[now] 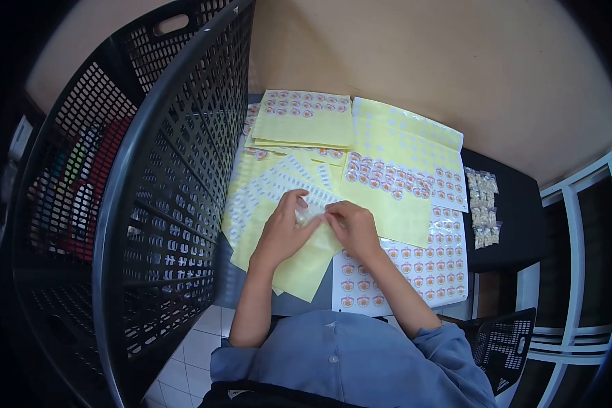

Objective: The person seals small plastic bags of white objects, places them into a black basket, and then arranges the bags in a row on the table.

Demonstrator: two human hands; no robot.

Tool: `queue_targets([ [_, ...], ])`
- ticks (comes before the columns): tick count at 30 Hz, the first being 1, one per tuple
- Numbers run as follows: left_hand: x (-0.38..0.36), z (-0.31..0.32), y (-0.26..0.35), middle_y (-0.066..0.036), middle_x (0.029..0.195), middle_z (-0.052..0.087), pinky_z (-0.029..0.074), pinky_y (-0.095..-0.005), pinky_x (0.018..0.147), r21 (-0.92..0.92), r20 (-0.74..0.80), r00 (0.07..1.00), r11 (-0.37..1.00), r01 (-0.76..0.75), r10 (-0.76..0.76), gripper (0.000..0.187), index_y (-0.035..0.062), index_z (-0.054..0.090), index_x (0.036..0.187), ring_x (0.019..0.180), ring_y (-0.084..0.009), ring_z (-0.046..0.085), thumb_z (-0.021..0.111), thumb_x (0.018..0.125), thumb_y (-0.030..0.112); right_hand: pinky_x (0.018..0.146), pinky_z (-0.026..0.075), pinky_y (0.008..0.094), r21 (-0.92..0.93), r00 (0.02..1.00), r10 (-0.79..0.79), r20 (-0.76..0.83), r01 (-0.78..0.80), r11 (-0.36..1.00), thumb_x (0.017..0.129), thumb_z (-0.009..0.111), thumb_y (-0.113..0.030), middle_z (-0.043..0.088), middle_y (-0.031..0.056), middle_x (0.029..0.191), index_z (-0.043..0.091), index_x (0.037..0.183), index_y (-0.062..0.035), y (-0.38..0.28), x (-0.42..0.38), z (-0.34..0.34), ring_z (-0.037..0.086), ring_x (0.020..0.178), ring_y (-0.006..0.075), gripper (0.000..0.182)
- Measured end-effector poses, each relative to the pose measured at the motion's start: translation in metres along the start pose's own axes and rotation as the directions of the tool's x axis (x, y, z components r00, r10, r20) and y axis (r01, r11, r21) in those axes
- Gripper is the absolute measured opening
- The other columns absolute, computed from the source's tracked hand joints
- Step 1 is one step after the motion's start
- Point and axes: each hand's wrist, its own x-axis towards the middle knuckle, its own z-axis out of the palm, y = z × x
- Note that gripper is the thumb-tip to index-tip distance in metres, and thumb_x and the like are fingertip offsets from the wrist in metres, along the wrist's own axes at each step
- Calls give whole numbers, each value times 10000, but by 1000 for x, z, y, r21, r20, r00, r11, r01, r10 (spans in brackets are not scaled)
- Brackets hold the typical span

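Note:
My left hand (283, 230) curls around a small clear plastic bag (309, 212), its thumb and fingers on either side of it. My right hand (353, 227) is closed in a pinch at the bag's right side, beside a white label sheet (296, 183). Whatever lies between its fingertips is too small to make out. Beneath both hands are yellow backing sheets (306, 272), overlapping the label sheets with small printed marks. To the right lies a partly used sheet of round orange-and-pink stickers (387, 178).
A tall black perforated crate (177, 170) stands along the left edge of the table. More sticker sheets (408, 268) cover the right side, and a yellow stack (302, 126) lies at the back. Small filled packets (483, 207) sit in rows on a black surface (517, 204) at right.

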Motion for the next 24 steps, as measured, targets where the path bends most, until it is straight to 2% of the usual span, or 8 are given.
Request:
queue_targets([
  [2, 4, 0, -9, -96, 986, 442, 406, -276, 766, -533, 87, 990, 835, 139, -110, 505, 30, 329, 1152, 909, -166, 473, 579, 717, 88, 612, 497, 271, 335, 980, 198, -23, -179, 925, 736, 591, -61, 614, 115, 767, 606, 780, 9, 3, 5, -1, 607, 674, 193, 84],
  [4, 6, 0, -6, -92, 1009, 422, 405, -274, 771, -610, 91, 993, 784, 114, -74, 519, 32, 292, 1167, 923, -157, 457, 567, 728, 60, 639, 495, 256, 411, 970, 242, -29, -209, 887, 741, 588, -26, 607, 134, 751, 599, 789, 29, -1, 8, -11, 599, 678, 168, 73],
  [5, 9, 0, -3, -87, 1032, 403, 404, -271, 775, -684, 93, 995, 724, 92, -39, 536, 34, 254, 1182, 938, -149, 441, 554, 738, 32, 648, 495, 254, 466, 950, 242, -197, -126, 876, 738, 590, -19, 607, 126, 747, 601, 780, 26, -4, 11, -17, 596, 680, 160, 63],
  [7, 17, 2, 5, -86, 1026, 405, 405, -266, 776, -698, 34, 999, 716, 32, -11, 523, 33, 270, 1168, 941, -147, 444, 561, 734, 8, 640, 492, 249, 494, 854, 246, -458, 14, 869, 696, 614, 18, 608, 108, 737, 606, 747, 4, -15, 16, -30, 597, 688, 157, 54],
  [8, 20, 4, 10, -84, 1021, 408, 407, -260, 778, -709, -16, 1000, 705, -19, 11, 511, 33, 287, 1153, 944, -146, 447, 568, 730, -17, 640, 492, 249, 495, 851, 247, -463, 18, 868, 696, 614, 18, 608, 108, 737, 606, 747, 4, -21, 17, -36, 597, 688, 157, 54],
  [10, 24, 13, 23, -82, 1002, 440, 410, -260, 760, -692, -114, 993, 718, -76, -4, 495, 25, 313, 1131, 935, -140, 464, 588, 721, -4, 618, 486, 251, 50, 769, -103, -631, 174, 984, 650, 643, 28, 611, 102, 741, 598, 729, -9, -30, 17, -46, 603, 692, 174, 98],
  [15, 24, 28, 39, -87, 941, 497, 463, -257, 723, -617, -313, 950, 760, -204, 1, 346, -9, 437, 979, 877, -148, 521, 631, 692, -2, 568, 491, 248, -37, 723, -233, -650, 275, 961, 611, 668, 19, 613, 80, 744, 603, 699, -19, -43, 17, -44, 606, 647, 186, 116],
  [24, 22, 30, 47, -83, 921, 501, 486, -273, 708, -500, -363, 929, 826, -259, 71, 249, 12, 487, 909, 857, -174, 537, 606, 691, -12, 541, 493, 249, -160, 713, -362, -600, 337, 928, 600, 671, 24, 607, 83, 749, 606, 720, 0, -41, 18, -40, 602, 628, 186, 139],
])
